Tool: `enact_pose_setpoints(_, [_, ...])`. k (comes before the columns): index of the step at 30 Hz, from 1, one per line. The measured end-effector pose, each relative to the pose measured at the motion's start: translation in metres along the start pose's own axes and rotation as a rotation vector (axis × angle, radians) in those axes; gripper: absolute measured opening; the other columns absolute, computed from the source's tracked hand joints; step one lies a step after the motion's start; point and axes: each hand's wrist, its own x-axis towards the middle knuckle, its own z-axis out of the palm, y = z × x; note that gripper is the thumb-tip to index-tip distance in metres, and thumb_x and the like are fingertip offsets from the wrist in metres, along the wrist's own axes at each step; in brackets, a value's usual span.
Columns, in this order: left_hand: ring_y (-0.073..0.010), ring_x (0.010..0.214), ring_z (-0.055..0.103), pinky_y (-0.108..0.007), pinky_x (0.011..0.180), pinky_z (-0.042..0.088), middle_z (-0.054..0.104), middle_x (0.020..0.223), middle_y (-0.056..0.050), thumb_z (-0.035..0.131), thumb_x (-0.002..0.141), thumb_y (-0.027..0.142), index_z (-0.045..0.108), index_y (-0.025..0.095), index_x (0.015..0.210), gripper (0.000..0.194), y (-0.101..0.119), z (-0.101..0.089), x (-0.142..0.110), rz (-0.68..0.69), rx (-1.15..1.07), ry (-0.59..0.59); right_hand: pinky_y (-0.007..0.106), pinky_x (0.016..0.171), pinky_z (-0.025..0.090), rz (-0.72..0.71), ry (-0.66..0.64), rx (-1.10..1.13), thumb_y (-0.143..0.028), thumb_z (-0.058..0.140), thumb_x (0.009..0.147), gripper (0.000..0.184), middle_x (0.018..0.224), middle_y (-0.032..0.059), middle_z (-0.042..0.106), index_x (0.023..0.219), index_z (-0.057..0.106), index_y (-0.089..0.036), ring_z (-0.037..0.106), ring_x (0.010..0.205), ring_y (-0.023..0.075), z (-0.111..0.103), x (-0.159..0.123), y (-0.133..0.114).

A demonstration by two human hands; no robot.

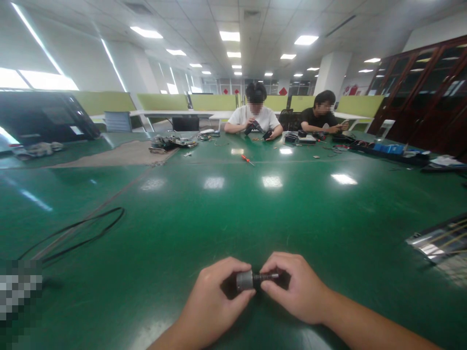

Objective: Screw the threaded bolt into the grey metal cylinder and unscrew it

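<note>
Just above the green table, close to me, is a small metal part: a grey cylinder (245, 280) with a dark, ridged shaft (265, 277) that ends in a shiny tip. My left hand (219, 291) grips the cylinder between thumb and fingers. From the right, my right hand (297, 287) pinches the shaft close to the cylinder. The part lies roughly level between both hands. Its underside and the fingers behind it are partly hidden.
A black cable loop (91, 231) lies to the left. An orange screwdriver (247, 160) rests farther back, near a person in a white shirt (270, 119) handling dark parts. Another person (321, 116) sits to the right. A metal-framed object (438, 240) is at the right edge.
</note>
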Motion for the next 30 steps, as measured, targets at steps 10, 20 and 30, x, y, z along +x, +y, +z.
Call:
enact_pose_setpoints(10, [-0.015, 0.077, 0.069, -0.025, 0.072, 0.051, 0.072, 0.087, 0.003, 0.075, 0.076, 0.015, 0.067, 0.026, 0.098, 0.026, -0.0023, 0.0014, -0.0012, 0.001, 0.002, -0.011, 0.026, 0.067, 0.041, -0.001, 0.001, -0.002, -0.015, 0.07, 0.077, 0.009, 0.075, -0.0007, 0.067, 0.084, 0.069, -0.019, 0.061, 0.07, 0.0149, -0.0002, -0.0001, -0.0011])
enact_pose_setpoints(20, [-0.0153, 0.079, 0.069, -0.024, 0.072, 0.053, 0.073, 0.088, 0.001, 0.075, 0.077, 0.016, 0.067, 0.025, 0.099, 0.025, -0.001, -0.003, -0.0004, 0.039, -0.01, -0.013, 0.025, 0.066, 0.041, 0.007, 0.006, -0.016, -0.015, 0.07, 0.076, 0.008, 0.074, -0.0019, 0.066, 0.082, 0.068, -0.02, 0.061, 0.069, 0.0142, 0.0007, 0.0002, -0.0008])
enact_pose_setpoints(30, [-0.0169, 0.075, 0.069, -0.025, 0.069, 0.053, 0.072, 0.085, -0.002, 0.073, 0.077, 0.017, 0.068, 0.022, 0.095, 0.019, 0.0016, -0.0008, 0.0022, 0.023, 0.02, -0.01, 0.025, 0.067, 0.042, -0.012, 0.01, -0.028, -0.016, 0.069, 0.078, 0.006, 0.075, -0.0009, 0.067, 0.082, 0.068, -0.019, 0.061, 0.068, 0.0147, 0.0005, 0.0004, -0.002])
